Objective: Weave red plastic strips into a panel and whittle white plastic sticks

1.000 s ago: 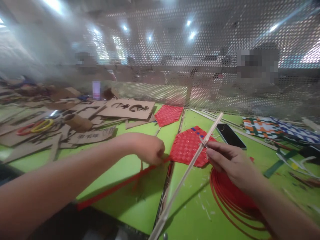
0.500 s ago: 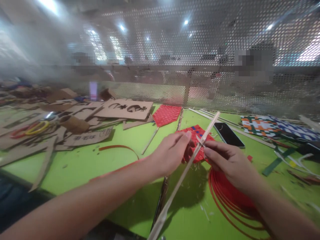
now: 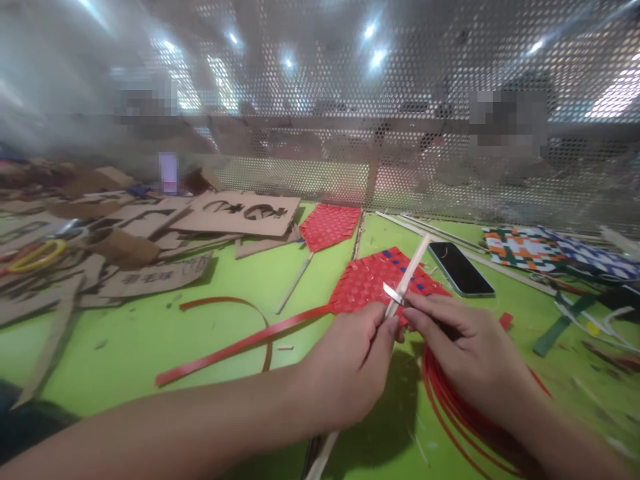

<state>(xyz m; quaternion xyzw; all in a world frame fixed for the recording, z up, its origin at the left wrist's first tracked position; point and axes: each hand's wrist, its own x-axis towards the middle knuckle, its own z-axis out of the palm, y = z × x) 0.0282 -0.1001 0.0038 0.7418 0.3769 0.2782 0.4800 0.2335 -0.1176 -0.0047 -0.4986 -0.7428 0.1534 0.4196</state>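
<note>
My left hand [image 3: 357, 353] is closed round a pale wooden strip [image 3: 414, 267], which slants up and away past the fingers. In my right hand [image 3: 460, 333] is a small knife [image 3: 395, 293], pinched by its handle, its blade lying across the strip just beyond my left fingertips. Behind both hands a red woven piece [image 3: 367, 280] with some blue squares rests on the green table [image 3: 220, 340]. A long red band [image 3: 240, 347] runs from its left corner. Under my right forearm is a coil of red strip [image 3: 450, 400].
Cut cardboard [image 3: 240, 213], a cardboard tube [image 3: 123, 247] and yellow-handled scissors [image 3: 40, 257] lie left. A red woven fan [image 3: 330, 227] lies ahead. A phone [image 3: 461, 268] and patterned woven pieces [image 3: 525, 248] are at right, before a perforated screen [image 3: 300, 133].
My left hand has moved down and nearer, onto the strip below the blade, uncovering more of the red woven piece. The blade shows more clearly. The view has shifted slightly.
</note>
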